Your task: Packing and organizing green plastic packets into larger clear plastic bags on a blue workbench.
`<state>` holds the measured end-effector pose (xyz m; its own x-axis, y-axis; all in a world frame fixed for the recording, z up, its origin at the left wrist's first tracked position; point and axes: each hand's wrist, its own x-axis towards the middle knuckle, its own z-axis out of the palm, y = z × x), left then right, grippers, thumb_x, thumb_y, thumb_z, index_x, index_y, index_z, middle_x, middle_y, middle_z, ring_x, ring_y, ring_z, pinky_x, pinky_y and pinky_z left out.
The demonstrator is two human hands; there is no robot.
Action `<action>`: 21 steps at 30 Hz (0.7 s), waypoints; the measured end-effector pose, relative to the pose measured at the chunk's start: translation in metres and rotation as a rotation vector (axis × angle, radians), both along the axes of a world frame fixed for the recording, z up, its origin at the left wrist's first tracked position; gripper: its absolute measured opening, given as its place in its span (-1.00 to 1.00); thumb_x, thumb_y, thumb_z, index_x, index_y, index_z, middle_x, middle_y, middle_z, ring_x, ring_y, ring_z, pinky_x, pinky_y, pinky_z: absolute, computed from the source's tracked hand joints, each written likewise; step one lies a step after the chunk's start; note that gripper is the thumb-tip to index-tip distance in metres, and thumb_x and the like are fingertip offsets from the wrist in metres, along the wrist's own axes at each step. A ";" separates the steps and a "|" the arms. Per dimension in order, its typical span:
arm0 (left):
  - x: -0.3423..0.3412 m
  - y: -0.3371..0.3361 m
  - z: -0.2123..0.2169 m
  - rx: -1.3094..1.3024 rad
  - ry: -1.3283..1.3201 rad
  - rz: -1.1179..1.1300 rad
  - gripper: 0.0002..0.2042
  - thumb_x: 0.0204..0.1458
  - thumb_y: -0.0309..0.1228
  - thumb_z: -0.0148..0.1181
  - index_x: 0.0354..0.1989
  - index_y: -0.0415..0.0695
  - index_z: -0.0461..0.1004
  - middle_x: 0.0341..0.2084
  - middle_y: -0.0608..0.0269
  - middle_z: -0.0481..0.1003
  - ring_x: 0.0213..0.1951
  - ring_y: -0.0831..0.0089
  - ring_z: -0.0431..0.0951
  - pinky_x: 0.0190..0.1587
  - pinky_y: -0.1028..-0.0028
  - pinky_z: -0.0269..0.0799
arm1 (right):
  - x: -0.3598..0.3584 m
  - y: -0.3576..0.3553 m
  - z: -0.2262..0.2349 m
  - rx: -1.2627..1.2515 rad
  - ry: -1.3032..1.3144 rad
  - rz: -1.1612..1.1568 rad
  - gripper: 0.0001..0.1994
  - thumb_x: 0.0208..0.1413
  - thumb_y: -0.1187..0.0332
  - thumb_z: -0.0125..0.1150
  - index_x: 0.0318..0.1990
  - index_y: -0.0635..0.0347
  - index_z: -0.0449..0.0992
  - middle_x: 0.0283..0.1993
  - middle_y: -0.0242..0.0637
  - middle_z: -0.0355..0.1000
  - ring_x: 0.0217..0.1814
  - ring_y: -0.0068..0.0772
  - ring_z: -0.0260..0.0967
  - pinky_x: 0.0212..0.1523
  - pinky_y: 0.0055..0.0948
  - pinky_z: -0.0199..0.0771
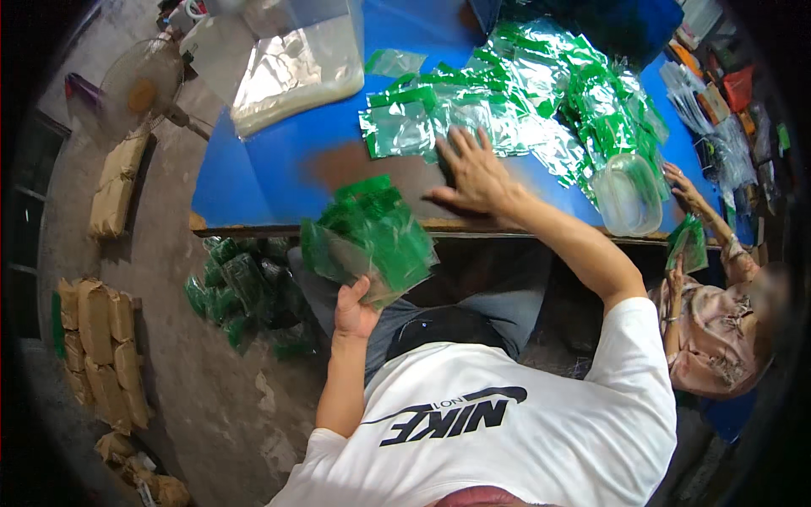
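My left hand (356, 311) grips a fanned stack of green-edged clear plastic bags (376, 232) over my lap, the thumb on top and the other fingers hidden beneath. Out over the blue table (279, 182), my right hand (477, 176) is spread, palm down, with nothing held in it. Its fingertips reach the near edge of a loose spread of more green-and-clear bags (401, 127). That spread widens into a shiny heap (541, 68) farther back and to the right.
A clear plastic tub (629, 194) stands near the table's right edge. Beside it a co-worker (714, 329) holds a green bag. Large clear sheets (296, 68) lie back left. Bundled bags (245, 287) sit on the floor below, with wrapped brown packages (101, 355) and a fan (142, 89) leftward.
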<state>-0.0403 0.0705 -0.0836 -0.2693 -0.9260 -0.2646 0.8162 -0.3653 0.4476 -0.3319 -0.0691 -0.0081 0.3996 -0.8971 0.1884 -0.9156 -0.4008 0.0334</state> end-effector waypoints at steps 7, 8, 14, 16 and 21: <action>0.017 0.003 -0.006 0.041 0.069 -0.037 -0.52 0.05 -0.48 0.27 0.19 -0.20 0.37 0.12 0.11 0.46 0.18 0.15 0.44 0.27 0.03 0.33 | 0.009 0.049 -0.002 -0.044 -0.315 0.137 -0.25 0.07 -0.21 0.17 0.19 0.27 0.38 -0.04 0.08 0.27 0.15 0.14 0.17 0.33 0.21 -0.04; 0.017 0.000 -0.009 0.043 0.071 -0.032 -0.52 0.05 -0.48 0.27 0.19 -0.20 0.37 0.12 0.11 0.46 0.18 0.15 0.44 0.27 0.03 0.33 | 0.012 0.057 -0.003 -0.106 -0.392 0.152 -0.42 0.12 -0.04 0.21 0.13 0.24 0.42 -0.04 0.07 0.28 0.09 0.12 0.24 0.26 0.14 0.12; -0.026 -0.014 0.001 0.057 0.094 -0.053 -0.57 0.12 -0.57 0.17 0.20 -0.18 0.34 0.09 0.12 0.46 0.17 0.18 0.44 0.27 0.07 0.34 | 0.033 0.077 -0.004 0.131 -0.811 0.105 -0.72 0.29 0.30 0.02 0.04 0.28 0.45 -0.05 0.06 0.38 -0.04 0.05 0.37 -0.01 -0.15 0.40; -0.031 -0.014 0.001 0.027 0.040 -0.040 -0.54 0.12 -0.54 0.18 0.22 -0.20 0.32 0.12 0.09 0.44 0.20 0.15 0.41 0.29 0.06 0.30 | 0.040 0.060 0.008 0.386 -1.036 -0.123 -0.65 0.38 0.25 -0.13 0.07 0.33 0.44 0.03 0.07 0.43 0.08 0.00 0.38 0.12 -0.20 0.34; -0.027 -0.012 0.015 0.000 -0.063 -0.075 -0.55 0.10 -0.56 0.19 0.21 -0.17 0.33 0.09 0.16 0.45 0.16 0.20 0.45 0.27 0.10 0.33 | 0.057 -0.004 -0.011 0.247 -0.809 0.179 -0.55 0.40 0.10 -0.19 0.14 0.27 0.44 0.26 0.06 0.32 0.34 0.00 0.22 0.33 -0.19 0.20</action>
<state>-0.0674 0.0587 -0.0685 -0.3209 -0.9037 -0.2833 0.7570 -0.4245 0.4967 -0.2750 -0.0727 -0.0193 0.3662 -0.8861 0.2842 -0.5429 -0.4515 -0.7081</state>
